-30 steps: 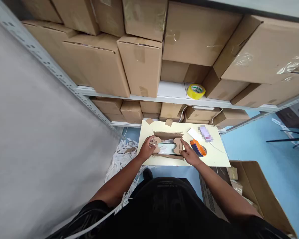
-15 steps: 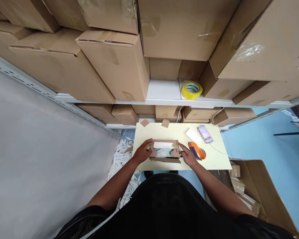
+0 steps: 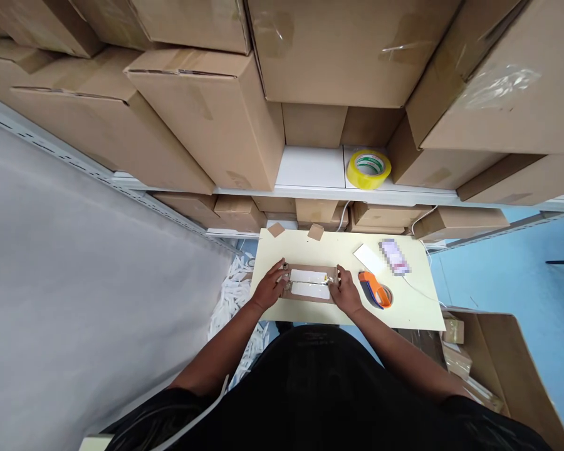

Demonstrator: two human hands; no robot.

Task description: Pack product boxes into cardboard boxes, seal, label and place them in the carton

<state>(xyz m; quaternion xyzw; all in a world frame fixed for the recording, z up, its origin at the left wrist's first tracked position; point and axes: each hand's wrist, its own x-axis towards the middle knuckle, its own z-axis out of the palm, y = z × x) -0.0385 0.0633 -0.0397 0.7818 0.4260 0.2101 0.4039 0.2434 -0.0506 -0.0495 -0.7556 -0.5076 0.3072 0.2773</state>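
We find the left hand (image 3: 269, 288) half open, fingers curved against the left end of a small carton (image 3: 309, 283). The carton lies toward the left of the cream table (image 3: 286, 246), its top closed along a seam that divides a white label (image 3: 310, 290). We judge it light, its cardboard stiff at the ends but likely to bow along the seam, and its glossy top slippery; the short ends look the surest hold. There the right hand (image 3: 346, 292) is half open too, fingers bent about the right end. Fingers cover parts of both ends, so we cannot tell how firmly either hand grips. The top hides any contents. Farther right, pixelation masks a phone-like thing (image 3: 395, 257), and the frame crops a large open box (image 3: 510, 351).
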